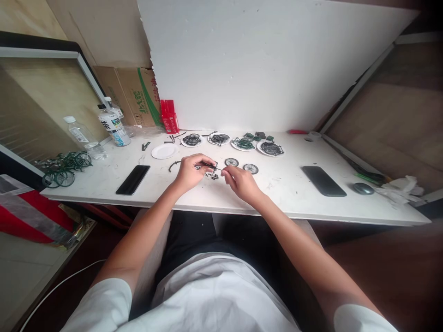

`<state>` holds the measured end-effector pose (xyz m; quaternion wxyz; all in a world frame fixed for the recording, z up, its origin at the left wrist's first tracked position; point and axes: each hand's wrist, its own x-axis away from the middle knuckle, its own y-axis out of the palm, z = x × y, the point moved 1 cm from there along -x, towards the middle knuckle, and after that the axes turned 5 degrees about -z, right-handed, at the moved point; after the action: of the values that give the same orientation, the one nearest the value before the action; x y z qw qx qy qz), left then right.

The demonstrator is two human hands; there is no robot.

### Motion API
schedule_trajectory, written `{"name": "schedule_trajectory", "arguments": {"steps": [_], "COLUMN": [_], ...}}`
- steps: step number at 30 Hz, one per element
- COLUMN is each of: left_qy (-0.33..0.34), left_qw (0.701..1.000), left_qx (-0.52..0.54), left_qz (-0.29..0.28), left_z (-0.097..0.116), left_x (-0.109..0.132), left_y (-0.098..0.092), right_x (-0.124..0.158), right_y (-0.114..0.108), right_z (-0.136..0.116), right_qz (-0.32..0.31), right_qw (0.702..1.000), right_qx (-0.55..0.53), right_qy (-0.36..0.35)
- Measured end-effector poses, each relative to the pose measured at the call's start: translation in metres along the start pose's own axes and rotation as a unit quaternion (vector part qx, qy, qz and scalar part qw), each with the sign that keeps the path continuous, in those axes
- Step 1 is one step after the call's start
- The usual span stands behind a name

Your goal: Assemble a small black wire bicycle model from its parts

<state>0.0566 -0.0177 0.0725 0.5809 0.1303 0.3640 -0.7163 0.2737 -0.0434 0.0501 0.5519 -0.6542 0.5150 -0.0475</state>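
Observation:
My left hand (pixel 191 171) is closed in a pinch on a small dark model bicycle part (pixel 213 166). Against that part reaches a thin rod-like piece, pinched between the fingers of my right hand (pixel 241 182); its kind is too small to make out. Below the hands lie several small black parts (pixel 212 175). Two spoked model wheels, one wheel (pixel 231 162) and a second wheel (pixel 251 168), rest just beyond my right hand. To the left of my left hand is a curved black piece (pixel 174 165).
Along the back stand white plates of dark and green parts, such as a plate (pixel 272 148), plus a bare plate (pixel 164 151). Assembled model bicycles (pixel 65 168) and bottles (pixel 114 127) are at left. Phones (pixel 133 180) (pixel 323 180) flank the hands; a mouse (pixel 363 188) is right.

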Motion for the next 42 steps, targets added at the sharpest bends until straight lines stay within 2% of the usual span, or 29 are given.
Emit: {"name": "schedule_trajectory", "arguments": {"steps": [7, 13, 22, 24, 27, 31, 35, 37, 42], "left_qy": [-0.013, -0.011, 0.033, 0.036, 0.035, 0.011, -0.006, -0.012, -0.024], "left_qw": [1.0, 1.0, 0.999, 0.999, 0.999, 1.0, 1.0, 1.0, 1.0], "left_qx": [0.002, 0.018, -0.036, -0.037, -0.031, -0.019, -0.009, -0.005, 0.003], "left_qz": [0.015, 0.022, 0.014, 0.005, -0.006, -0.009, 0.0, 0.004, 0.013], "left_z": [-0.006, -0.011, 0.007, 0.009, 0.009, 0.006, 0.001, -0.001, -0.006], "left_x": [0.002, 0.004, 0.002, 0.001, 0.001, 0.0, 0.001, 0.001, 0.003], "left_y": [0.004, 0.008, -0.001, -0.003, -0.004, -0.004, -0.003, -0.002, 0.001], "right_x": [0.0, 0.0, -0.002, -0.002, -0.002, -0.001, 0.0, 0.0, 0.001], "right_y": [0.0, 0.0, -0.001, 0.0, -0.001, -0.003, -0.001, 0.001, 0.003], "right_z": [0.0, -0.007, -0.019, -0.019, -0.017, -0.012, -0.006, -0.006, -0.009], "right_qz": [-0.038, -0.057, -0.062, -0.06, -0.046, -0.031, -0.026, -0.031, -0.053], "right_qw": [0.991, 0.971, 0.931, 0.935, 0.955, 0.989, 0.999, 0.999, 0.984], "right_qx": [-0.118, -0.21, -0.327, -0.319, -0.263, -0.131, -0.019, -0.029, -0.154], "right_qy": [0.042, 0.101, 0.146, 0.143, 0.128, 0.057, 0.01, 0.02, 0.066]}}
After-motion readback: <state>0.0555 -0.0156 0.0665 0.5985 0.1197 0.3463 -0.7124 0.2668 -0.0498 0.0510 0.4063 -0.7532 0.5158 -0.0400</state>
